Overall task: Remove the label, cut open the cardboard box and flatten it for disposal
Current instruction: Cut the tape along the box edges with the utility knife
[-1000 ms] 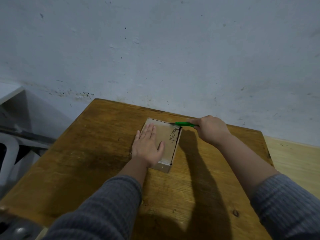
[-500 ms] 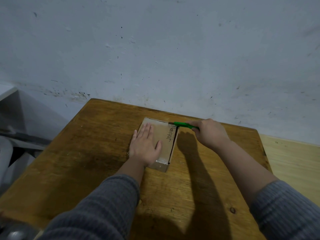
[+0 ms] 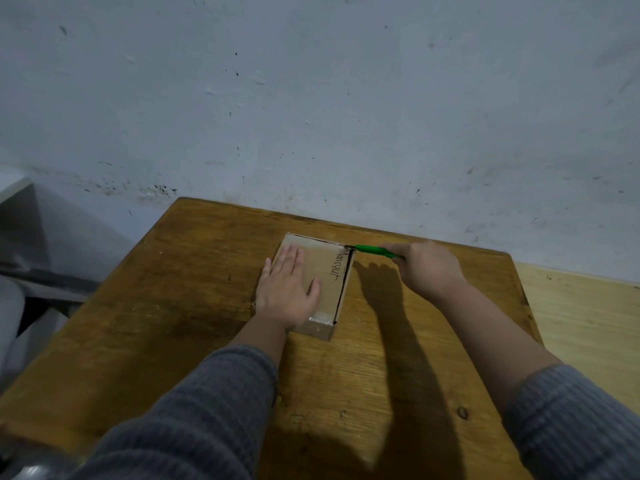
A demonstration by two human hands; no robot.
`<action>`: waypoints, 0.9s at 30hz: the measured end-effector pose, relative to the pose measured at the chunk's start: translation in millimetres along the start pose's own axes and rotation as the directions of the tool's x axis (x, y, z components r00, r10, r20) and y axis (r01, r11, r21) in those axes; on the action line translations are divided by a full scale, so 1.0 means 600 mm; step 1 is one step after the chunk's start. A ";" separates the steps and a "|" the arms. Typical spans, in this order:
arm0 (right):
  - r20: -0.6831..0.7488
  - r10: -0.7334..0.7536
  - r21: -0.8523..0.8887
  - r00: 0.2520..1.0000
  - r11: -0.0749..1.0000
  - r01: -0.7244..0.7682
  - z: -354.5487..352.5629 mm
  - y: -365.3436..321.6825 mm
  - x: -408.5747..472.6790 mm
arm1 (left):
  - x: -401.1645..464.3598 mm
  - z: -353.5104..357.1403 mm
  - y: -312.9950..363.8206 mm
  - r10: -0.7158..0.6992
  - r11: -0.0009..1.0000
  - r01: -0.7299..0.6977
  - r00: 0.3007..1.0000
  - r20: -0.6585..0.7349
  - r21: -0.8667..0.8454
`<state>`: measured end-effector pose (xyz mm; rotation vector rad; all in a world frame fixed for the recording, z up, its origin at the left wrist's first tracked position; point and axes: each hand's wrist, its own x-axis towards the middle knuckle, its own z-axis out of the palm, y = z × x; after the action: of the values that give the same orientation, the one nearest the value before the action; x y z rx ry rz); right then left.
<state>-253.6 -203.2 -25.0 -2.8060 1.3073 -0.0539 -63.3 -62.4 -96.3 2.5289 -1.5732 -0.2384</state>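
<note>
Our left hand [image 3: 289, 289] lay flat near the middle of the frame, palm down, fingers together and pointing toward the upper right, thumb spread to the right. Its forearm ran down to the lower left, covered from mid-forearm by a grey ribbed sleeve [image 3: 194, 420]. Our right hand [image 3: 427, 268] sat right of centre, curled into a fist with the knuckles up. That forearm stretched bare toward the lower right corner, the sleeve pushed back near the elbow.

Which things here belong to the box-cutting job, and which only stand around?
For the job:
- small brown cardboard box
- green-handled cutter
- left hand, flat on box
- right hand, gripping cutter

Not involved:
- worn wooden table
- pale painted wall
</note>
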 end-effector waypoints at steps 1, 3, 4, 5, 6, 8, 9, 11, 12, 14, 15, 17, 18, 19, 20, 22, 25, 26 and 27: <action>0.001 0.005 -0.002 1.000 1.000 -0.005 -0.001 0.003 -0.002 | 0.000 0.000 0.001 0.003 1.000 -0.003 1.000 0.002 0.000; -0.006 0.025 0.030 1.000 0.999 -0.025 -0.004 0.010 -0.006 | 0.000 0.000 0.002 0.004 1.000 -0.005 1.000 0.005 0.002; -0.016 0.040 0.072 0.999 0.997 -0.039 -0.006 0.013 -0.008 | 0.000 -0.001 0.001 0.003 1.000 -0.003 1.000 0.010 0.000; -0.031 0.061 0.133 0.998 0.990 -0.056 -0.009 0.014 -0.010 | 0.000 -0.001 0.000 0.002 1.000 -0.002 1.000 0.015 -0.001; -0.043 0.086 0.205 0.995 0.976 -0.075 -0.010 0.015 -0.011 | 0.001 -0.002 0.000 0.001 1.000 0.000 1.000 0.019 -0.005; -0.030 0.135 0.359 0.990 0.926 -0.115 -0.010 0.010 -0.013 | 0.003 -0.003 0.001 -0.007 0.999 0.008 1.000 0.022 -0.038; -0.008 0.158 0.428 0.987 0.893 -0.139 -0.007 0.006 -0.015 | 0.005 -0.003 0.003 -0.015 0.997 0.017 1.000 0.024 -0.073; 0.021 0.207 0.517 0.978 0.835 -0.188 0.004 -0.001 -0.024 | 0.007 -0.011 0.005 -0.017 0.988 0.024 0.999 0.042 -0.155; 0.030 0.232 0.543 0.972 0.813 -0.211 0.011 -0.005 -0.029 | 0.006 -0.018 0.003 -0.002 0.981 0.013 0.998 0.060 -0.195; 0.062 0.262 0.571 0.963 0.782 -0.249 0.024 -0.014 -0.044 | -0.002 -0.038 -0.010 0.067 0.969 -0.042 0.993 0.096 -0.244; 0.084 0.270 0.571 0.959 0.776 -0.268 0.030 -0.020 -0.051 | -0.009 -0.047 -0.021 0.112 0.969 -0.084 0.988 0.110 -0.231; 0.122 0.289 0.570 0.949 0.762 -0.306 0.039 -0.034 -0.062 | -0.023 -0.061 -0.052 0.199 0.975 -0.180 0.968 0.149 -0.134; 0.134 0.295 0.578 0.946 0.752 -0.316 0.041 -0.041 -0.067 | -0.029 -0.064 -0.070 0.232 0.972 -0.222 0.957 0.176 -0.075; 0.139 0.287 0.582 0.948 0.750 -0.313 0.041 -0.046 -0.073 | -0.032 -0.065 -0.085 0.256 0.966 -0.256 0.945 0.204 -0.024; 0.141 0.277 0.575 0.950 0.758 -0.307 0.040 -0.054 -0.080 | -0.033 -0.065 -0.100 0.280 0.957 -0.289 0.932 0.232 0.009; 0.146 0.256 0.537 0.956 0.790 -0.294 0.034 -0.073 -0.096 | -0.029 -0.066 -0.122 0.335 0.932 -0.359 0.903 0.271 0.046; 0.149 0.203 0.439 0.968 0.864 -0.249 0.023 -0.111 -0.122 | -0.024 -0.068 -0.138 0.420 0.882 -0.462 0.862 0.285 0.098; 0.123 0.172 0.396 0.977 0.894 -0.208 0.022 -0.124 -0.129 | -0.023 -0.068 -0.142 0.442 0.871 -0.481 0.856 0.267 0.099; 0.092 0.136 0.354 0.986 0.922 -0.160 0.021 -0.137 -0.135 | -0.023 -0.065 -0.146 0.461 0.865 -0.493 0.854 0.240 0.091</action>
<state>-242.2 -87.7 -34.2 -2.3778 1.3337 -0.1758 15.5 -9.8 -76.2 2.1613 -2.3241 -0.3423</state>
